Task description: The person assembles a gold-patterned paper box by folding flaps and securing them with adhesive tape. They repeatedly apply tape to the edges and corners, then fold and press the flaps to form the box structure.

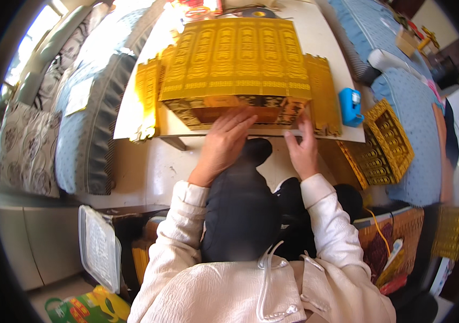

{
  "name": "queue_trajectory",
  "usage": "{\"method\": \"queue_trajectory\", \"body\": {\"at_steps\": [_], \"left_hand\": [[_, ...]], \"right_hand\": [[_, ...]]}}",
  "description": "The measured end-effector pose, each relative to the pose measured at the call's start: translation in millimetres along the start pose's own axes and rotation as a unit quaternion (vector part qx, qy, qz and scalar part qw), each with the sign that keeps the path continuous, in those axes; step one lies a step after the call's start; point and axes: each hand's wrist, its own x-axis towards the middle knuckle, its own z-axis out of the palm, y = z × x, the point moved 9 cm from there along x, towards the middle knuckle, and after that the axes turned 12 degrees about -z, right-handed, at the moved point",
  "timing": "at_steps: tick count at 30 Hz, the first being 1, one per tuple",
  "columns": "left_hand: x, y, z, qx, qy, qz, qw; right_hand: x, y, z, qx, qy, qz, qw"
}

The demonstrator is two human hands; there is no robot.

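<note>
A large golden cardboard box with embossed ornate panels lies on the white table, its open end turned toward me. My left hand reaches to that opening, its fingers stretched out flat over the lower edge; the fingertips partly cover the dark inside. At the box's near right corner is my right hand, thumb and fingers apart. Its fingertips are by the corner, and I cannot tell whether they touch it. Flat golden panels with notched edges lie along the right side, and more golden panels lie along the left.
A blue tape dispenser stands at the table's right edge. Beyond it a second golden box sits lower down. Blue-covered sofas flank the white table. A roll of dark tape lies at the back.
</note>
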Motion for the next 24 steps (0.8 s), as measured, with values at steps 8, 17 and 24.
{"method": "queue_trajectory", "body": {"at_steps": [8,17,24], "left_hand": [[-5.3,-18.3,16.7,0.048,-0.031,-0.01,0.998],[-8.4,-13.3,10.7,0.073,-0.017,-0.011,0.997],[-4.8,-12.9,8.5,0.035,-0.02,-0.044,0.998]], "right_hand": [[-1.1,-0.8,4.4,-0.027,-0.016,0.02,0.999],[-7.2,0.0,4.8,-0.006,-0.006,0.035,0.999],[-2.2,-15.0,-4.6,0.0,0.021,-0.021,1.0]]}}
